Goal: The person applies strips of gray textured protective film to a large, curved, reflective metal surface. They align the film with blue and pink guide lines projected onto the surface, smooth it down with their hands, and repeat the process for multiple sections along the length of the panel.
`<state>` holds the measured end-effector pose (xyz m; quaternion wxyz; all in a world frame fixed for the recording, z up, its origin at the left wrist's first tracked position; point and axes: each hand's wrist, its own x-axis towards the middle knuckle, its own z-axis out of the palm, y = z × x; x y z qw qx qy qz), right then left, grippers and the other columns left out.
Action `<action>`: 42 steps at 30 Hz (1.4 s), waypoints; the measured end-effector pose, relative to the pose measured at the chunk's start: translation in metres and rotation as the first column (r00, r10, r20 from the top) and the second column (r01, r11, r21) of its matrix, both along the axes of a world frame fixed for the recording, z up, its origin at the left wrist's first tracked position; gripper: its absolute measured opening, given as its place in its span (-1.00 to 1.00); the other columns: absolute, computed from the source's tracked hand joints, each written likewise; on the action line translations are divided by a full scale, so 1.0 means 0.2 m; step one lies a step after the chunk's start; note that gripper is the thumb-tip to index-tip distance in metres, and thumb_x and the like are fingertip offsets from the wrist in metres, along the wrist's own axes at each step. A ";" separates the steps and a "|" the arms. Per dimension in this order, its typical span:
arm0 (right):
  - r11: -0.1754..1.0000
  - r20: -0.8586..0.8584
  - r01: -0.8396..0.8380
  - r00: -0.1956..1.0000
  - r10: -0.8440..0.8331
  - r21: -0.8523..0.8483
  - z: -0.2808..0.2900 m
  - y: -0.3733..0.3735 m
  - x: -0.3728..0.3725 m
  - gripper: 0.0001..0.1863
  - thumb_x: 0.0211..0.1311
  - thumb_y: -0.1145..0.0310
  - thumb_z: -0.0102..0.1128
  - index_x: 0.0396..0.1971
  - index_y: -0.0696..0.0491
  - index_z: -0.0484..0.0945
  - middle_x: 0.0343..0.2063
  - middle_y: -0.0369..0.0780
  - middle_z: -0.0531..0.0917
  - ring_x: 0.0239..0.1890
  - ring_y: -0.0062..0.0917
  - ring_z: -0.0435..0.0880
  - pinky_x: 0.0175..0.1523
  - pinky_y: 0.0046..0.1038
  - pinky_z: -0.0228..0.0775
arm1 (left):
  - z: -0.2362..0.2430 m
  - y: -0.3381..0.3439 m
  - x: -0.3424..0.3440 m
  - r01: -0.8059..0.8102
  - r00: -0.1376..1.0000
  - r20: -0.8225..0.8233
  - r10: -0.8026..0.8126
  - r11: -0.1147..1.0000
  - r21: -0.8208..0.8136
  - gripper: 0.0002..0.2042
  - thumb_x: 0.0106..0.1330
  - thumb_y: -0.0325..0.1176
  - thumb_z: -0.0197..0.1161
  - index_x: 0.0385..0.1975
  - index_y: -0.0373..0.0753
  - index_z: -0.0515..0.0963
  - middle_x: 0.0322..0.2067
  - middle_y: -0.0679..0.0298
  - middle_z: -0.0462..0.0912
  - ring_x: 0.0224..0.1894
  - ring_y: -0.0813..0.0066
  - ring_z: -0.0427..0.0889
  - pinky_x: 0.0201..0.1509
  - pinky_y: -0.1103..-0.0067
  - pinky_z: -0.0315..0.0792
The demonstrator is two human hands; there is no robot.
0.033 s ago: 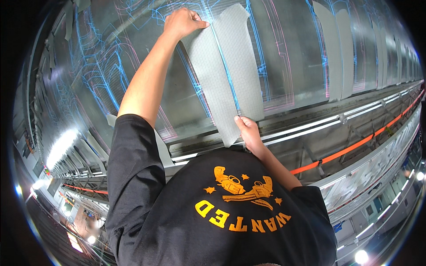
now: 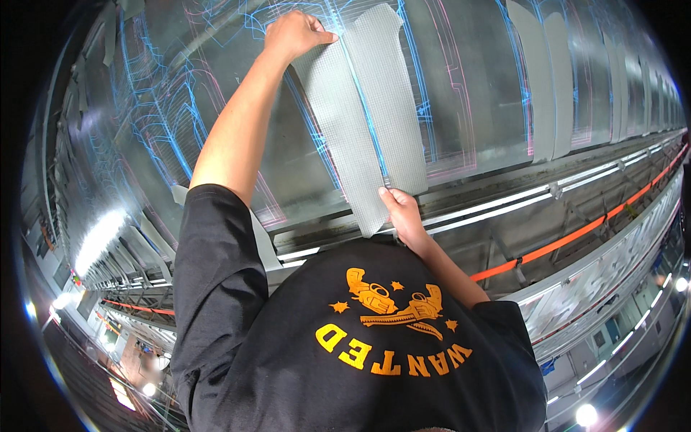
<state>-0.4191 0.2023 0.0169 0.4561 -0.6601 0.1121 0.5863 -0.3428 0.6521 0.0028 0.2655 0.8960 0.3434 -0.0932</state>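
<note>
My left hand (image 2: 302, 34) is closed in a pinch at the upper edge of the left grey, grid-textured cut piece (image 2: 331, 122), its thumb pointing right along the blue-lined gap. A second matching piece (image 2: 389, 93) lies just right of that gap. At the lower end, my right hand (image 2: 403, 216) grips the left piece's edge beside the gap, thumb on top and other fingers mostly hidden. Both pieces rest on a glassy table (image 2: 464, 86) crossed by blue and pink lines.
More pale cut pieces (image 2: 543, 93) line the table to the right, others (image 2: 147, 241) at lower left. Along the near edge run metal rails (image 2: 489, 205) and an orange strip (image 2: 547, 248). My dark printed shirt fills the lower middle; bright lights show at both sides.
</note>
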 end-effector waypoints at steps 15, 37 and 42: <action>0.992 -0.098 0.016 0.995 -0.029 -0.125 0.00 -0.05 0.03 -0.52 0.52 0.05 0.26 -0.22 0.27 0.67 -0.63 -0.29 0.54 -0.63 -0.62 0.59 -0.48 -0.52 0.60 | 0.01 0.00 0.00 -0.074 0.997 0.005 0.074 0.995 -0.061 -0.66 -0.02 -0.04 0.56 -0.46 -0.23 0.79 -0.44 0.03 0.79 -0.35 0.14 0.79 -0.18 0.30 0.62; 0.982 -0.075 -0.052 0.996 0.039 -0.181 0.02 -0.03 0.07 -0.51 0.49 0.05 0.29 -0.24 0.30 0.68 -0.56 -0.22 0.64 -0.59 -0.60 0.65 -0.46 -0.54 0.61 | 0.05 0.00 0.01 -0.039 0.999 0.023 0.040 0.999 -0.016 -0.64 -0.02 -0.05 0.54 -0.44 -0.26 0.79 -0.42 -0.05 0.77 -0.32 0.08 0.78 -0.15 0.29 0.62; 0.984 -0.079 -0.042 0.996 0.029 -0.171 0.01 -0.04 0.06 -0.48 0.49 -0.02 0.28 -0.26 0.27 0.68 -0.62 -0.26 0.57 -0.60 -0.59 0.62 -0.44 -0.52 0.61 | 0.06 -0.01 0.02 -0.031 1.000 0.004 0.031 1.000 0.007 -0.63 -0.02 -0.05 0.52 -0.42 -0.27 0.79 -0.41 -0.07 0.77 -0.30 0.06 0.79 -0.14 0.29 0.62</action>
